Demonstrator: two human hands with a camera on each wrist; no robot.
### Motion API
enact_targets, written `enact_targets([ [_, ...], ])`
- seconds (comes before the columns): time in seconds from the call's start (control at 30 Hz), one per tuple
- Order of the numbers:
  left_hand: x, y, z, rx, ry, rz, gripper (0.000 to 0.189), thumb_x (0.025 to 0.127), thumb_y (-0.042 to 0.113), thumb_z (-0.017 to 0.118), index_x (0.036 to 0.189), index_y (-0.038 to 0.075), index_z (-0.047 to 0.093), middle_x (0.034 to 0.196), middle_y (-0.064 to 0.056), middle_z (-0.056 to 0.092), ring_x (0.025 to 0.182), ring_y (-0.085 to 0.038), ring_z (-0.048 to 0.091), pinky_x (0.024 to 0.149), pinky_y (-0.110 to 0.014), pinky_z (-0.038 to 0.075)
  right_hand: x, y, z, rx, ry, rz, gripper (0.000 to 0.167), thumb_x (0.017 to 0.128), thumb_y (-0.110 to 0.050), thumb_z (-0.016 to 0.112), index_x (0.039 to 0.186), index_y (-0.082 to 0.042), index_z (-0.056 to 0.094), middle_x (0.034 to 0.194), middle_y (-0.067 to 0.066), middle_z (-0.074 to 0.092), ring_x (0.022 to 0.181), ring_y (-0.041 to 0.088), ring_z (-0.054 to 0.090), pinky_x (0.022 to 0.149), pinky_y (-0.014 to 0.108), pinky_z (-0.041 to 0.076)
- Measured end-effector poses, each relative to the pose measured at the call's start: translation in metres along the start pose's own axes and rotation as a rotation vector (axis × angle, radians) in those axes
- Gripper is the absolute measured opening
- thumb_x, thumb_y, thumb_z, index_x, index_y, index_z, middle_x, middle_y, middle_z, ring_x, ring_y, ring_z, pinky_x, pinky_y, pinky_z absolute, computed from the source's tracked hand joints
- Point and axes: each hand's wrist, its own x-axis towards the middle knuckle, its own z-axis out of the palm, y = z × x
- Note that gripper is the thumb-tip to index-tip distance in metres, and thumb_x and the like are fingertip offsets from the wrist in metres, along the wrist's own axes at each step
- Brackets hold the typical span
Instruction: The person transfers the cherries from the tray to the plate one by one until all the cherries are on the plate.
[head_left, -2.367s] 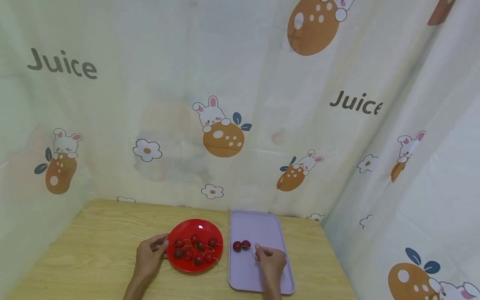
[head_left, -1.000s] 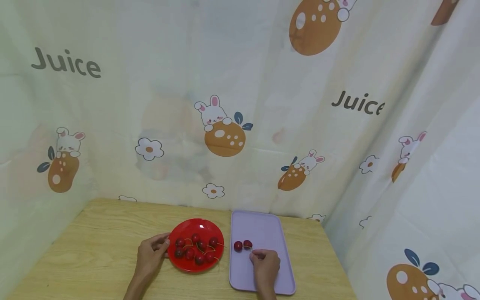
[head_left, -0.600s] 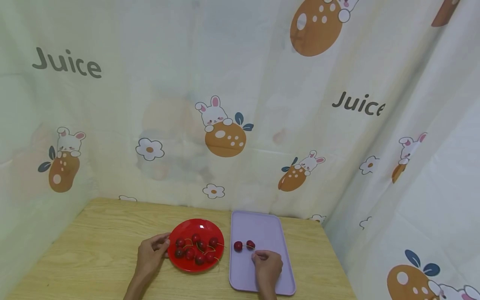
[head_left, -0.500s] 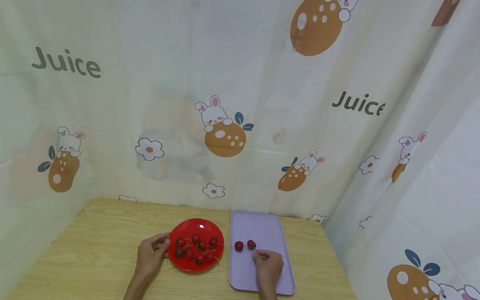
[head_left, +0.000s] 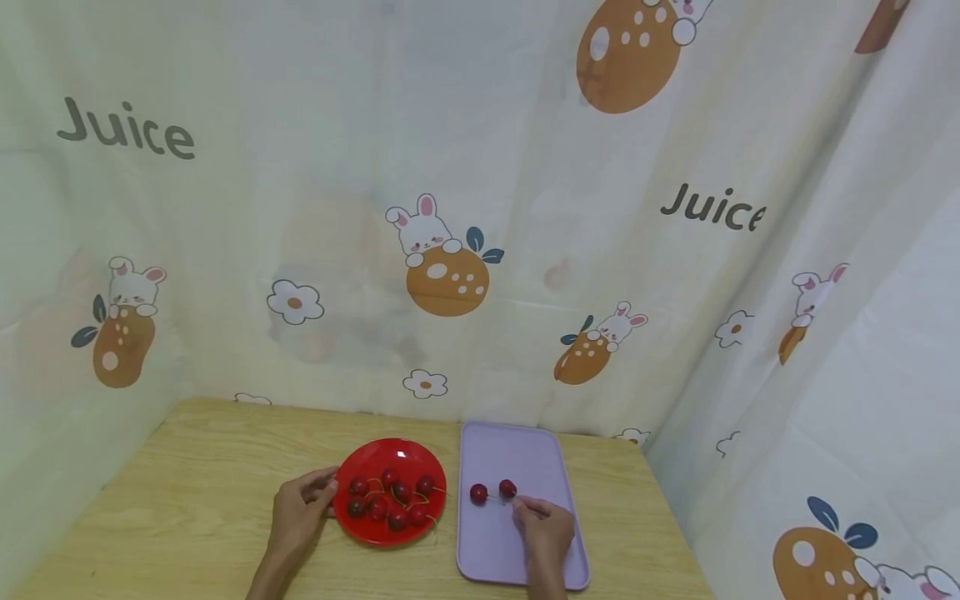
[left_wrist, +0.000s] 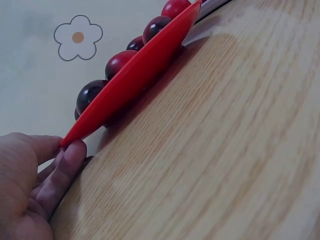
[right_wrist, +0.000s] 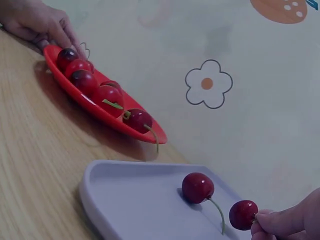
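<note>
My left hand [head_left: 300,512] pinches the near-left rim of a round red plate [head_left: 375,457] between thumb and fingers. In the left wrist view the plate [left_wrist: 140,75] leans up from the pinched rim. Several dark red cherries [head_left: 378,508] with green stems lie on it. Over the lilac tray [head_left: 510,446], my right hand [head_left: 547,529] pinches a cherry [right_wrist: 243,215] close to its stem, whose end is hidden by the fingertips. A second cherry [right_wrist: 197,188] lies on the tray to the left, its curved stem pointing toward the held one.
A light wooden table [head_left: 232,467] carries the plate and the tray side by side with a narrow gap between. Behind and at the sides hangs a pale curtain [head_left: 337,125] printed with rabbits, fruit and flowers.
My right hand has moved in to the cherries, taken hold of the right one and drawn it rightward, widening the gap between the two. My left hand keeps its place on the plate.
</note>
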Motion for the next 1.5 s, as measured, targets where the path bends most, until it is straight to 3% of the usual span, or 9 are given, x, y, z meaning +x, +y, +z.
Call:
enact_targets([
  [0.2, 0.0, -0.001, 0.0, 0.002, 0.002, 0.012, 0.032, 0.106, 0.003, 0.069, 0.138, 0.001, 0.073, 0.122, -0.021, 0.077, 0.083, -0.006, 0.074, 0.07, -0.025, 0.071, 0.003, -0.005, -0.008, 0.183, -0.073, 0.067, 0.017, 0.086, 0.003, 0.088, 0.1, 0.01, 0.082, 0.079, 0.01, 0.082, 0.067, 0.003, 0.071, 0.062, 0.013, 0.062],
  [0.37, -0.001, -0.001, 0.0, 0.009, 0.011, 0.017, 0.031, 0.105, 0.003, 0.07, 0.136, 0.001, 0.074, 0.12, -0.021, 0.077, 0.082, -0.006, 0.074, 0.069, -0.025, 0.07, 0.004, -0.006, -0.013, 0.298, -0.166, 0.156, 0.007, 0.092, 0.0, 0.085, 0.098, 0.003, 0.084, 0.071, -0.002, 0.079, 0.063, 0.005, 0.069, 0.055, 0.016, 0.057],
  [0.53, -0.001, 0.0, 0.001, 0.003, 0.014, 0.025, 0.031, 0.105, 0.001, 0.069, 0.135, -0.001, 0.074, 0.119, -0.022, 0.077, 0.081, -0.006, 0.074, 0.069, -0.026, 0.071, 0.005, -0.007, -0.017, 0.357, -0.221, 0.211, 0.002, 0.095, -0.001, 0.083, 0.095, -0.002, 0.085, 0.07, -0.004, 0.078, 0.064, 0.004, 0.068, 0.055, 0.015, 0.053],
  [0.93, -0.001, 0.001, 0.002, -0.002, 0.013, 0.004, 0.032, 0.105, 0.002, 0.07, 0.136, 0.0, 0.073, 0.12, -0.022, 0.077, 0.082, -0.006, 0.074, 0.07, -0.026, 0.071, 0.008, -0.008, -0.017, 0.424, -0.283, 0.28, 0.007, 0.094, -0.002, 0.083, 0.092, -0.009, 0.084, 0.081, -0.001, 0.081, 0.073, 0.007, 0.07, 0.064, 0.015, 0.059],
  [1.23, -0.001, 0.0, 0.001, -0.015, 0.008, 0.006, 0.032, 0.105, 0.001, 0.069, 0.137, -0.001, 0.073, 0.122, -0.022, 0.077, 0.083, -0.008, 0.074, 0.07, -0.027, 0.071, 0.005, -0.009, -0.013, 0.451, -0.354, 0.247, 0.008, 0.097, 0.001, 0.079, 0.096, -0.005, 0.083, 0.079, -0.003, 0.08, 0.071, 0.005, 0.069, 0.062, 0.013, 0.056],
  [1.5, 0.0, -0.001, 0.001, -0.025, 0.007, -0.004, 0.032, 0.105, 0.001, 0.069, 0.137, 0.0, 0.073, 0.122, -0.022, 0.076, 0.083, -0.008, 0.074, 0.07, -0.027, 0.071, 0.003, -0.012, -0.011, 0.421, -0.355, 0.261, 0.004, 0.096, -0.002, 0.081, 0.099, -0.003, 0.083, 0.081, -0.001, 0.08, 0.073, 0.007, 0.07, 0.064, 0.015, 0.059],
])
